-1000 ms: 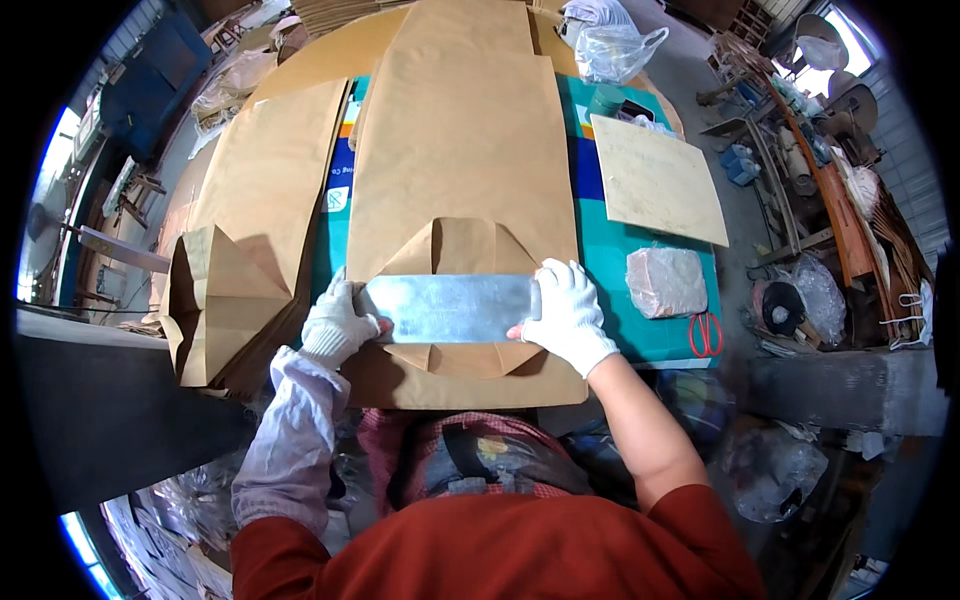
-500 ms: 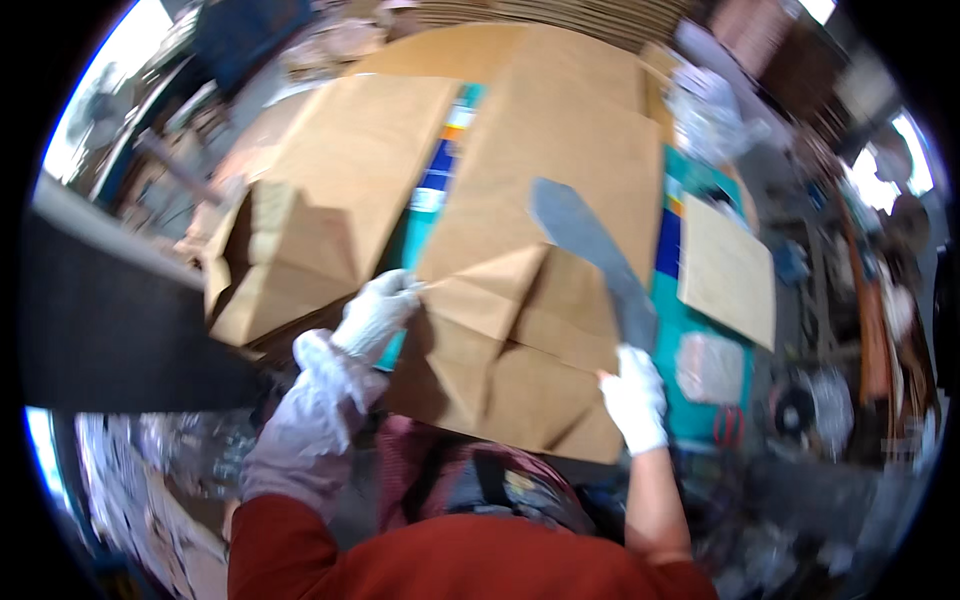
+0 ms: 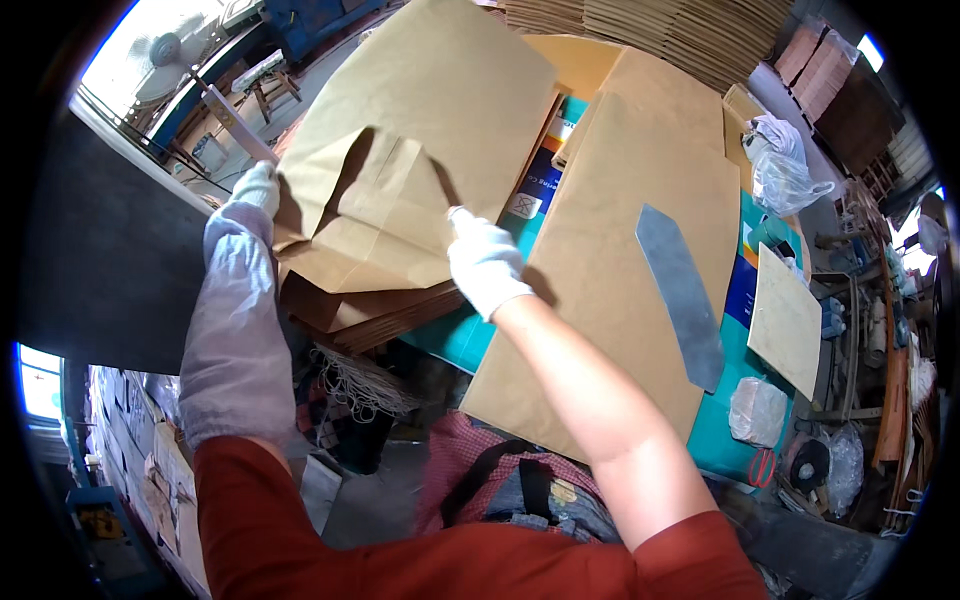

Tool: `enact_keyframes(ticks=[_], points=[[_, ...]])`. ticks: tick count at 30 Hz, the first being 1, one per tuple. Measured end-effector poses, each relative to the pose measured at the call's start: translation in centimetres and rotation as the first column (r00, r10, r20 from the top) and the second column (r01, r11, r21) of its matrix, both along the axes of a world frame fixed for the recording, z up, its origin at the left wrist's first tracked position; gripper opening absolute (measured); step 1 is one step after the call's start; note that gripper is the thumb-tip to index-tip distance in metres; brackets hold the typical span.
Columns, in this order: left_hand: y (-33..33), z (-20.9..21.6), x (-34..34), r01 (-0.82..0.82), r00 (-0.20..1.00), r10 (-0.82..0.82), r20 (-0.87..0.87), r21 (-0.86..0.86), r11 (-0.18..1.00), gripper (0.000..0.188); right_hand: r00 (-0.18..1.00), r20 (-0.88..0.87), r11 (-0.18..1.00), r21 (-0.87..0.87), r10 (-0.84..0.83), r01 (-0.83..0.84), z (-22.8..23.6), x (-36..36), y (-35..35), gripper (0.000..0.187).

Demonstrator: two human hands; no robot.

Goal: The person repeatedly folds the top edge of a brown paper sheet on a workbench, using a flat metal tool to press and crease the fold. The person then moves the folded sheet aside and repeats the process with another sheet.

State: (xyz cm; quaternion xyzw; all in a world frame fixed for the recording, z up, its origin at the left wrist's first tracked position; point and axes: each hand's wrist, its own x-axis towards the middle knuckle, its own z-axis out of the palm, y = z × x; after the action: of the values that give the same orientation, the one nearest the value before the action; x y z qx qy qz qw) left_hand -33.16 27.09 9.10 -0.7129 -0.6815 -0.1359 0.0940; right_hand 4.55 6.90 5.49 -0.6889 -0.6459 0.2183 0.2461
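Both gloved hands are on one folded brown paper bag [image 3: 400,190], which lies at the person's left on top of a stack of like bags [image 3: 370,310]. The left hand [image 3: 257,188] sits at the bag's far-left edge, fingers curled around it; the grip itself is partly hidden behind the paper, so how tightly it closes cannot be told. The right hand [image 3: 483,262] rests on the bag's near-right edge, by the folded bottom flap, fingers bent down against the paper in a light pinch or press; which of the two cannot be told. The bag's long axis runs away from the person, up and to the right, with the folded bottom nearest the hands and the plain end farthest. The bag therefore lies between the two hands, each touching an opposite side edge; neither is nearer than the other. A second, unfolded brown sheet [image 3: 620,270] lies flat just to the right on the teal table [image 3: 720,440], its long axis also running away from the person. A grey metal strip [image 3: 682,296] rests on it, well apart from both hands.
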Motion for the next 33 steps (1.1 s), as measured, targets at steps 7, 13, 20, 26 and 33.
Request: enact_keyframes(ticks=[7, 13, 20, 26, 33], points=[[-4.3, -6.1, 0.6, -0.158, 0.977, 0.076, -0.197, -0.444, 0.882, 0.03, 0.937, 0.247, 0.959, 0.077, 0.248, -0.274, -4.3, 0.0, -3.2, 0.023], [-3.6, -3.4, -7.3, 0.525, 0.56, -0.376, 0.739, 0.035, 0.85, 0.048, 0.891, 0.427, 0.986, -0.025, 0.157, -0.162, -4.0, 10.7, -16.2, 0.063], [-22.6, 1.1, 17.3, 0.802, 0.264, -0.735, 0.624, 0.281, 0.527, 0.052, 0.836, 0.485, 0.963, 0.053, -0.258, 0.266, -6.6, 24.4, -26.6, 0.065], [-26.3, -7.8, 31.7, 0.912, 0.403, -0.87, 0.282, -0.047, 0.407, 0.058, 0.634, -0.156, 0.653, -0.159, -0.758, 0.741, -11.3, 29.3, -31.6, 0.024], [-27.0, -8.9, 33.0, 0.903, 0.427, -0.874, 0.232, -0.054, 0.426, 0.052, 0.434, -0.578, 0.694, -0.364, -0.691, 0.621, -9.7, 30.7, -31.9, 0.006]])
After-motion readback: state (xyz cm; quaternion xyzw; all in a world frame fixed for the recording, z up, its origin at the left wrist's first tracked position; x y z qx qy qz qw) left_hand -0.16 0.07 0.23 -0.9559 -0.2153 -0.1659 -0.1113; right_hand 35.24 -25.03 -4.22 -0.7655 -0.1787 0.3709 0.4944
